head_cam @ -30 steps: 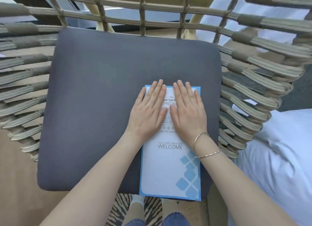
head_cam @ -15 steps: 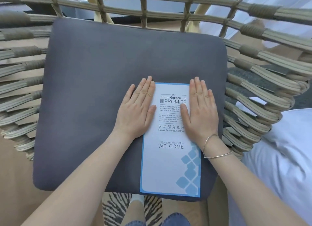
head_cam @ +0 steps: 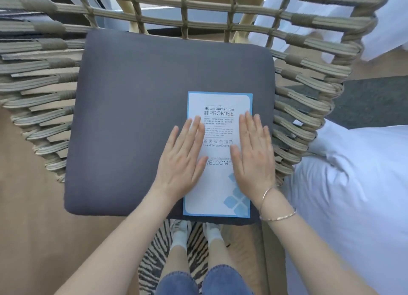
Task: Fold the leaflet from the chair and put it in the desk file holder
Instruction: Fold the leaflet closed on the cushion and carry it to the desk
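I see two bare forearms with no sleeves reaching up from the lower frame. Two thin metallic bracelets (head_cam: 277, 208) circle the wrist at lower right, one silvery, one more golden. At bottom centre, blue denim trouser legs (head_cam: 205, 282) end above white socks (head_cam: 195, 233).

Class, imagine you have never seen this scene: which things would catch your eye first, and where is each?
First, the white, blue-bordered leaflet lying on the right side of the dark grey seat cushion. The left hand and right hand lie flat on its two long edges. Around them curves the woven chair frame, with white bedding at the right.
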A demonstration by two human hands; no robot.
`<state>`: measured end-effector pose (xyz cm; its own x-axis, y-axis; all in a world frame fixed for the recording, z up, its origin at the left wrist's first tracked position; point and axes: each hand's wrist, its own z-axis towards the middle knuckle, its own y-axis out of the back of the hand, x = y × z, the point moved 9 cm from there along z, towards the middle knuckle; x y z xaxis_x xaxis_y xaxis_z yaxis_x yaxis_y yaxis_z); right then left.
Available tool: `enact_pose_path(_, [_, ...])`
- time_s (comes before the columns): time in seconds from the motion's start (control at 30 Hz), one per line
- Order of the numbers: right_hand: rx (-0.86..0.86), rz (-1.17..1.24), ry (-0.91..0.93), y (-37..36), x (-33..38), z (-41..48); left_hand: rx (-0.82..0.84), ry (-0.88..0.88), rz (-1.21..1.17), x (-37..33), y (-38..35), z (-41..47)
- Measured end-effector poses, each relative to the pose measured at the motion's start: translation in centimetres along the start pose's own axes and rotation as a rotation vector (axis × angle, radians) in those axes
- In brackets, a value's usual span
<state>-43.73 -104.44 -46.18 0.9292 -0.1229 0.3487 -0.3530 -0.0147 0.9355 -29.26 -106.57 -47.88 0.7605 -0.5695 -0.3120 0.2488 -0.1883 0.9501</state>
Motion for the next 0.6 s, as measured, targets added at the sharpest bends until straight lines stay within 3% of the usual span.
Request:
enact_pose_path(0.33, [0.117, -0.088, 0.022, -8.8, 2.0, -7.5, 0.106, 0.073, -0.001, -2.8, -7.2, -5.8])
enact_pose_path(0.6, [0.055, -0.119, 0.049, -7.8, -0.5, -8.1, 0.076, 0.051, 0.011, -1.1, -6.9, -6.4])
